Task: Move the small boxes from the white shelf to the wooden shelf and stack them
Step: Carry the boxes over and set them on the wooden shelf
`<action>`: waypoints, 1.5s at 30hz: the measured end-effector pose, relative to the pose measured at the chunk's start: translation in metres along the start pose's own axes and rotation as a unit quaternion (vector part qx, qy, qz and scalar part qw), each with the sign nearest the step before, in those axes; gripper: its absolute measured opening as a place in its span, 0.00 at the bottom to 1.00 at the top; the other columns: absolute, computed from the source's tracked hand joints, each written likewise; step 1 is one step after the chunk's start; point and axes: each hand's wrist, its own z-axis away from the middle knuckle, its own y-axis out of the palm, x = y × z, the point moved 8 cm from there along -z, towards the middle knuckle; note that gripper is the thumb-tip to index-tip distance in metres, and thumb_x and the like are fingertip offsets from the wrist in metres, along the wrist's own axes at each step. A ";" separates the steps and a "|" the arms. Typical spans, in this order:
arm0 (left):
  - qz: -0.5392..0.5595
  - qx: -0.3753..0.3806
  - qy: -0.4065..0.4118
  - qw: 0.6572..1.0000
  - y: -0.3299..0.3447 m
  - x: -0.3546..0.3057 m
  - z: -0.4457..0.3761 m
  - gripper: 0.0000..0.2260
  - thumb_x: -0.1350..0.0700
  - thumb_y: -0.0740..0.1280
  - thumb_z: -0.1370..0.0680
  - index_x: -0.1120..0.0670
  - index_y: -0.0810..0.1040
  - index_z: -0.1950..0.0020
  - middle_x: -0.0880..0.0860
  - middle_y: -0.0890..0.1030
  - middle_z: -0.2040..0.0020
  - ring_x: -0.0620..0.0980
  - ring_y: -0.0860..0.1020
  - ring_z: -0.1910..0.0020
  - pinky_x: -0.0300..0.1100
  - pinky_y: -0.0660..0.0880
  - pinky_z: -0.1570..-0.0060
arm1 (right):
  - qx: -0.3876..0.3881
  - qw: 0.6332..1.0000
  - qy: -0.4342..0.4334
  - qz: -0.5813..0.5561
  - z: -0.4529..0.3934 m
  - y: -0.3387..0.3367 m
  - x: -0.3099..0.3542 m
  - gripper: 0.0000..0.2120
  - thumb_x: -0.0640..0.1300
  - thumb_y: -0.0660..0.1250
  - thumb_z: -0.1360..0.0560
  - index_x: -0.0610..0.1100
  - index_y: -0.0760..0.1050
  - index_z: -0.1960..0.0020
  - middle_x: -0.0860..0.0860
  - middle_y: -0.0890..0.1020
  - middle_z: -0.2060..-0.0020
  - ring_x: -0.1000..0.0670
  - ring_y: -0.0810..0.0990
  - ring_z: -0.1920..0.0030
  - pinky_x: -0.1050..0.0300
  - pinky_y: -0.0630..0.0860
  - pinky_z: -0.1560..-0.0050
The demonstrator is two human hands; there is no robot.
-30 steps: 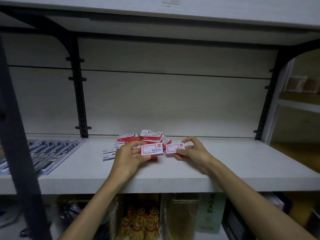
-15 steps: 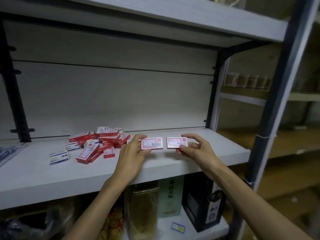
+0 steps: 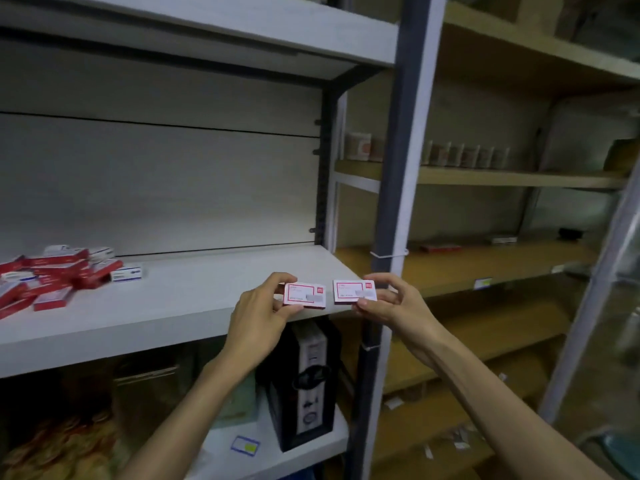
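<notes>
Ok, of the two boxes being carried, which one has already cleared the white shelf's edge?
The box in the right hand: that box hangs past the white shelf, while the left hand's box is over it.

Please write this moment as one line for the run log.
left hand: holds box | right hand: holds box | pile: on white shelf

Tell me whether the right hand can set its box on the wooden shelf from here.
Probably yes: the right hand holding its box is already at the wooden shelf; only the upright post stands beside it.
</notes>
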 end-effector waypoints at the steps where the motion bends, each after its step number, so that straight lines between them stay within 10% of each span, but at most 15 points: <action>1: -0.002 0.004 0.002 1.000 0.016 -0.012 -0.001 0.16 0.55 0.74 0.25 0.43 0.75 0.41 0.43 0.84 0.47 0.41 0.81 0.60 0.38 0.77 0.57 | 0.000 1.000 0.005 -0.002 0.002 -0.019 -0.001 0.22 0.31 0.74 0.28 0.41 0.74 0.37 0.40 0.86 0.48 0.41 0.85 0.45 0.49 0.82 0.44; 16: 0.031 0.037 0.021 0.999 0.242 -0.125 -0.049 0.16 0.49 0.65 0.19 0.44 0.68 0.32 0.45 0.78 0.36 0.43 0.76 0.38 0.40 0.77 0.40 | -0.061 0.997 0.042 -0.002 -0.039 -0.256 -0.020 0.26 0.32 0.75 0.30 0.43 0.74 0.35 0.40 0.86 0.49 0.41 0.86 0.47 0.44 0.80 0.40; 22: -0.038 0.025 0.020 0.999 0.302 -0.149 -0.110 0.17 0.47 0.65 0.19 0.45 0.68 0.31 0.43 0.77 0.36 0.44 0.77 0.39 0.25 0.70 0.57 | -0.065 0.995 0.043 0.059 -0.092 -0.331 -0.025 0.24 0.33 0.75 0.29 0.44 0.74 0.36 0.42 0.86 0.49 0.45 0.87 0.49 0.49 0.83 0.46; 27: -0.068 0.046 -0.013 0.997 0.351 -0.145 -0.174 0.14 0.47 0.68 0.21 0.44 0.71 0.37 0.45 0.77 0.39 0.47 0.77 0.41 0.46 0.79 0.44 | -0.062 0.985 0.050 0.152 -0.153 -0.387 -0.030 0.22 0.33 0.74 0.29 0.42 0.74 0.37 0.43 0.87 0.52 0.47 0.87 0.53 0.56 0.84 0.55; 34: -0.148 0.091 -0.087 0.981 0.402 -0.128 -0.239 0.17 0.43 0.68 0.22 0.47 0.73 0.37 0.51 0.67 0.39 0.50 0.71 0.39 0.43 0.71 0.40 | -0.025 0.945 0.042 0.324 -0.238 -0.441 -0.051 0.20 0.41 0.75 0.28 0.45 0.75 0.38 0.50 0.83 0.53 0.53 0.83 0.53 0.61 0.79 0.55; 45: -0.207 0.104 -0.139 0.963 0.460 -0.110 -0.286 0.17 0.44 0.69 0.23 0.46 0.74 0.36 0.51 0.77 0.35 0.53 0.72 0.35 0.50 0.72 0.36 | 0.011 0.921 0.019 0.389 -0.313 -0.470 -0.077 0.24 0.45 0.75 0.26 0.41 0.74 0.32 0.51 0.82 0.55 0.54 0.80 0.52 0.61 0.78 0.52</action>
